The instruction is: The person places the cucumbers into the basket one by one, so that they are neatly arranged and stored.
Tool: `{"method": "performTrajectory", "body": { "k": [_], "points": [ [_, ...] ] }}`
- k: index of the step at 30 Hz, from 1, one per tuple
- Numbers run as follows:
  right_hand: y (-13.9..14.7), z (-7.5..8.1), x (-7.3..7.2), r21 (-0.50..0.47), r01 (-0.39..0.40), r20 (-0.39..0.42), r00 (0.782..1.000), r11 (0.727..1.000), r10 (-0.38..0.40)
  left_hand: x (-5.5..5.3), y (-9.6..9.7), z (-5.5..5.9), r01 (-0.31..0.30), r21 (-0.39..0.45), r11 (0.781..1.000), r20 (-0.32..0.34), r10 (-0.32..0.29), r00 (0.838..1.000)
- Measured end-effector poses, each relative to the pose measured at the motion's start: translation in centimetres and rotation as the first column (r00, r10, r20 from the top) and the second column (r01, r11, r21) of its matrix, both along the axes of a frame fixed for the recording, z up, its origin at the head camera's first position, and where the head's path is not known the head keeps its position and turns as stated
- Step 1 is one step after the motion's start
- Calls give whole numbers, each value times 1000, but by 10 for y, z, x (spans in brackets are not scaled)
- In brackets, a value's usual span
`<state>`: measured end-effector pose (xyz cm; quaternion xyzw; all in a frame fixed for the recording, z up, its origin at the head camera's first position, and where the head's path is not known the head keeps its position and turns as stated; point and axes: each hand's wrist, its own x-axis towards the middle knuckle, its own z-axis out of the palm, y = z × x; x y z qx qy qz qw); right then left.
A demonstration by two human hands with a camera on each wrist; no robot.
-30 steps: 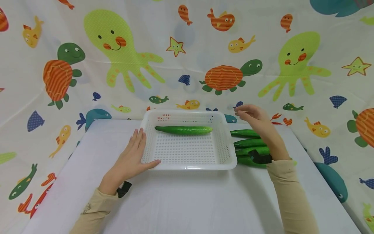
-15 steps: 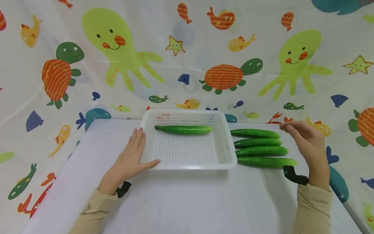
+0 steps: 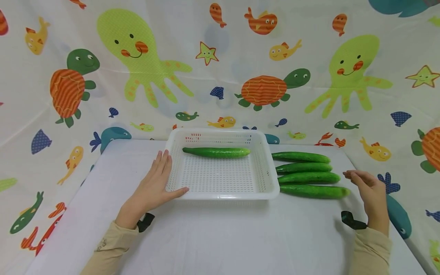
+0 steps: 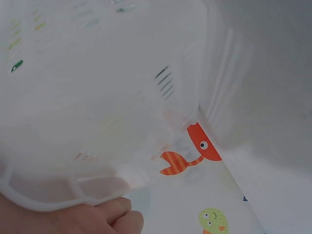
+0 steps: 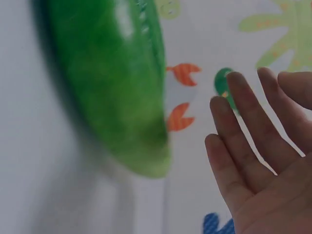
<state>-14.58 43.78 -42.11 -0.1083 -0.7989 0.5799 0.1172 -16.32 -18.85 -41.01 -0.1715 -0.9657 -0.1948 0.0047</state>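
Note:
A white plastic basket (image 3: pixel 223 195) with a perforated floor stands on the table, one green cucumber (image 3: pixel 216 152) lying crosswise near its far wall. My left hand (image 3: pixel 154 187) rests against the basket's left side, fingers extended along it and thumb over the front rim; the left wrist view catches part of that hand (image 4: pixel 73 219) below the rim. Several more cucumbers (image 3: pixel 313 191) lie side by side right of the basket. Just beyond their right ends is my right hand (image 3: pixel 369 191), holding nothing. Its fingers are loosely spread in the right wrist view, beside a large blurred cucumber (image 5: pixel 107 87).
A white cloth covers the table (image 3: pixel 233 236). Behind it and along its sides hangs a curtain (image 3: pixel 220 76) printed with sea animals. Black wrist cameras sit at the left wrist (image 3: pixel 146 222) and the right wrist (image 3: pixel 352 220).
My right hand has swung from above the cucumbers out to their right ends, then lowered towards the table. The left hand, basket and cucumbers have stayed in place.

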Motion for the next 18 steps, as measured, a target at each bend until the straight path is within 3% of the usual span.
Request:
{"method": "performTrajectory", "body": {
  "k": [4,7,10,13,18],
  "points": [
    [10,-20,1,-87,-36,-34,999,996,33,0,1,0,0,3,1000,1,0,1000],
    [15,-29,4,-144,-35,13,999,989,37,0,1,1,2,1,1000,0,-2,1000],
    [19,-36,4,-63,-50,140,988,997,58,0,1,1,0,-7,1000,2,0,1000],
    [20,-40,3,54,-118,260,960,992,100,0,1,1,-3,-8,1000,8,3,1000],
    [21,-45,3,92,-203,312,936,975,165,-1,0,1,-2,-8,1000,7,2,1000]
  ]
}}
